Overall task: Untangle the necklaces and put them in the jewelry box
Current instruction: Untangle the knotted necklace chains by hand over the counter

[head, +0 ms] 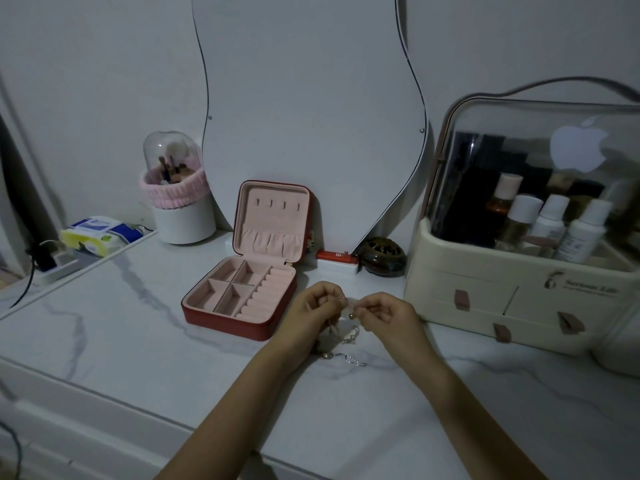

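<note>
Jewelry box (239, 299): open on the surface (138, 341), left of both hands, compartments bare.
Left hand (311, 315): grip pinched on the necklaces (346, 332).
Necklaces: tangled chains strung between the hands, loose ends trailing onto the surface.
Right hand (391, 315): grip pinched on the same chains.
Risk: pulling the hands apart would likely tighten the knot or snap a link.

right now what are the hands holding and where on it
Both hands pinch the tangled necklaces: left hand and right hand each grip the chains at the top, the rest hanging to the table.
</note>
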